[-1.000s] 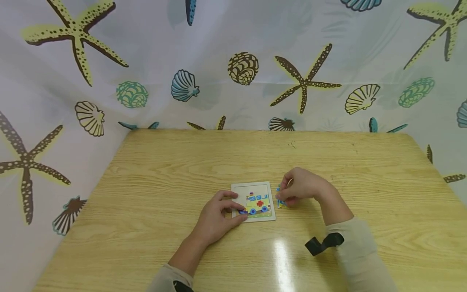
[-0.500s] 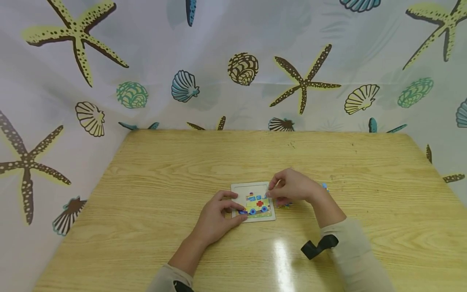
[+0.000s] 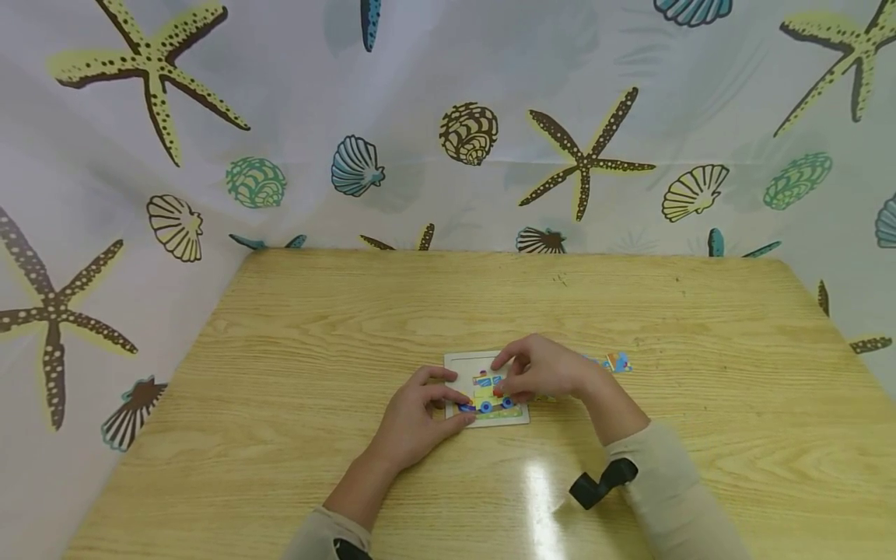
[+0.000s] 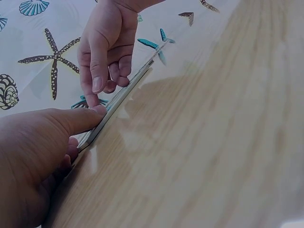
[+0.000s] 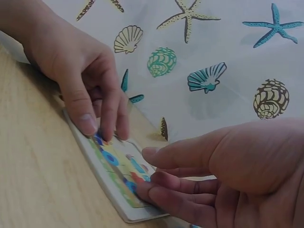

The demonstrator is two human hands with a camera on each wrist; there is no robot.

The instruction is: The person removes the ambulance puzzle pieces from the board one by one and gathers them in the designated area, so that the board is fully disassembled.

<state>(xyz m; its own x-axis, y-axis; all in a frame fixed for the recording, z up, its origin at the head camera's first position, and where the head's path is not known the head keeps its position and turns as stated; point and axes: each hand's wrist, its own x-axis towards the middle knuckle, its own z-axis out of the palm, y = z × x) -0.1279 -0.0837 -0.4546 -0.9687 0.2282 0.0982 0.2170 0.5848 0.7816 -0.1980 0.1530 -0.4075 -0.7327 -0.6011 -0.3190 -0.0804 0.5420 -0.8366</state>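
A small square wooden puzzle board [image 3: 467, 360] with a white rim lies on the table, its picture a yellow ambulance [image 3: 483, 393] on blue wheels over green ground. My left hand [image 3: 418, 408] rests on the board's left side, thumb at the near rim and fingertips on the picture. My right hand [image 3: 542, 367] is over the board's right part, with a fingertip right at the red cross. In the right wrist view, the right hand's fingers [image 5: 185, 197] stand apart and no piece shows between them. Loose puzzle pieces [image 3: 617, 362] lie beyond the right wrist, partly hidden.
The wood-grain table [image 3: 350, 311] extends around the board. A white cloth [image 3: 413, 78] printed with starfish and shells hangs behind and at both sides. A black strap [image 3: 602, 484] sticks out from the right sleeve.
My right hand has moved left from the loose pieces beside the board to over its picture, uncovering pieces at the right. My left hand has stayed in place.
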